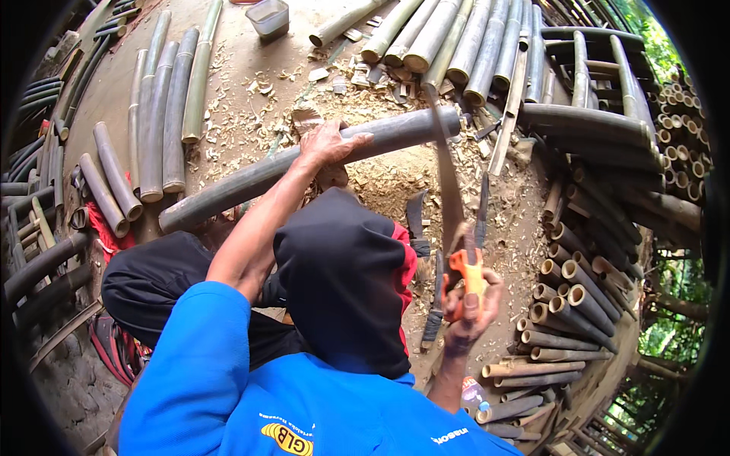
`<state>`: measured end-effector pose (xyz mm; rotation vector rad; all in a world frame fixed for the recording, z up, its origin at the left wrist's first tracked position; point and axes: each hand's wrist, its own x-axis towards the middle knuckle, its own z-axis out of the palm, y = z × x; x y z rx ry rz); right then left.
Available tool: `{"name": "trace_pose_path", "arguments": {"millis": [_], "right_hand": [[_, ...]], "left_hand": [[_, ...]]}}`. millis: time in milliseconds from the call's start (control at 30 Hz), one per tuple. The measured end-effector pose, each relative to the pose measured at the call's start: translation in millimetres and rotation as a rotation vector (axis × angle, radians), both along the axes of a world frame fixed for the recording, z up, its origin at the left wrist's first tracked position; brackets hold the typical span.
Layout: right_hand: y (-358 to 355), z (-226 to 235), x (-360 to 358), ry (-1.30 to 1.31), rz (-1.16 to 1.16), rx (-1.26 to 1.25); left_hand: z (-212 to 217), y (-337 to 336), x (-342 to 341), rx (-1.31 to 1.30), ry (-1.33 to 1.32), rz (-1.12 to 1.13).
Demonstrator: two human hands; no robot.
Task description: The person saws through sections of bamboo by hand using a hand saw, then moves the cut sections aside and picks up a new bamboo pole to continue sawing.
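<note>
A long dark bamboo pole [266,173] lies slantwise in front of me, its right end higher in the picture. My left hand [332,144] presses down on its upper side, fingers and thumb spread over it. My right hand [475,300] grips the orange handle of a handsaw [449,175]. The saw's blade points away from me and crosses the pole close to its right end; whether the teeth are in the bamboo I cannot tell. Knives with dark handles, one a long-bladed knife [434,304], lie on the ground between my knee and the saw.
Cut bamboo tubes [487,45] lie at the far side, with shorter tubes [578,304] stacked at the right. Several poles [163,114] lie at the left. Shavings [380,175] cover the ground. A plastic tub [268,17] stands at the far edge. My dark-trousered knee [334,273] rises in the middle.
</note>
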<state>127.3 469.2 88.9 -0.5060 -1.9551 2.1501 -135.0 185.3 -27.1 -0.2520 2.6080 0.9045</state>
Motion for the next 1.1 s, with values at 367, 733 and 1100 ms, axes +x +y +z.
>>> {"name": "trace_pose_path", "arguments": {"millis": [367,733,1100], "right_hand": [[-19.1,-34.9,-18.0,0.078,0.375,0.286],[-15.8,-20.8,-7.5,0.047,0.394,0.329],[-53.5,-46.7,-78.9,0.261,0.37,0.54]], "left_hand": [[-6.5,3.2,-2.2,-0.139,0.047,0.006],[-14.1,3.0,0.8,-0.185,0.108,0.007],[-20.4,0.8,3.6,-0.153,0.201,-0.009]]}}
